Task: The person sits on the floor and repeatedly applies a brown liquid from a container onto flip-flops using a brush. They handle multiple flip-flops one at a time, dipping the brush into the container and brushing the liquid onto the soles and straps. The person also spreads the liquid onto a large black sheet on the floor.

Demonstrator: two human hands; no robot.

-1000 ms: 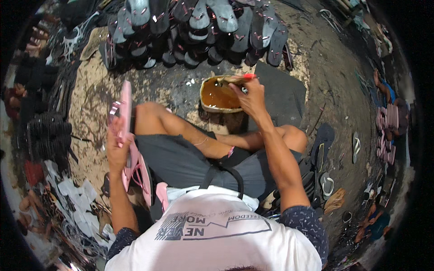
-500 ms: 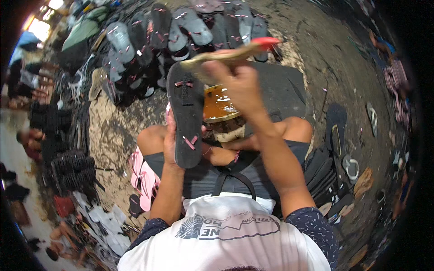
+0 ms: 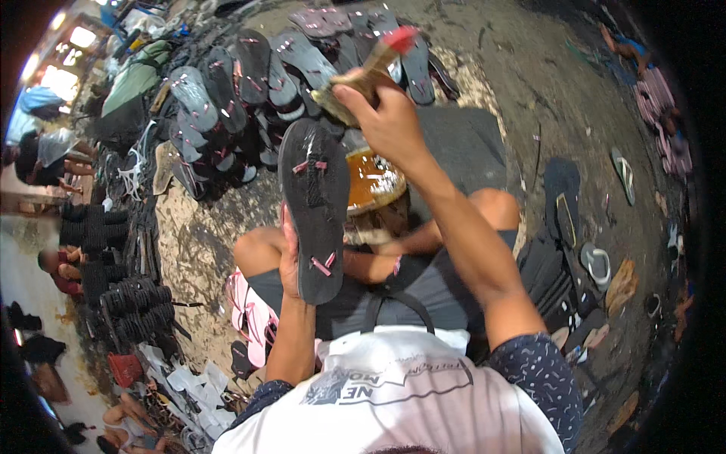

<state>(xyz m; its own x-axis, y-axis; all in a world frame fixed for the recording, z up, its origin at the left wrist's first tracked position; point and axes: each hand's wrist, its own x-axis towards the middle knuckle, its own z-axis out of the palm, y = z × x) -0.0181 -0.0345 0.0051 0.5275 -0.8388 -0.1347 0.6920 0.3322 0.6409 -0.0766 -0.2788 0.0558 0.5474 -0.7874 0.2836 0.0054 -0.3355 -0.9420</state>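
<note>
My left hand is closed around the edge of a black sandal sole, held upright with its underside toward me. Pink strap ends stick out of the sole, and its far end shines wet. Beyond it, my right hand grips a brush with a red-tipped handle. The brush head, pale and caked, is just above the sole's far end, apart from it. Between my legs stands a container of amber, glossy glue, partly hidden by the sole and my right forearm.
Many dark soles with pink strap ends lie heaped ahead. A dark flat board is right of the glue. Pink sandals lie by my left knee, loose sandals at right. Other people sit at the far left.
My right hand has lifted the brush up and away from the sole, tilting its red end upward. The sole's far end looks wetter, and the sole sits slightly lower in view.
</note>
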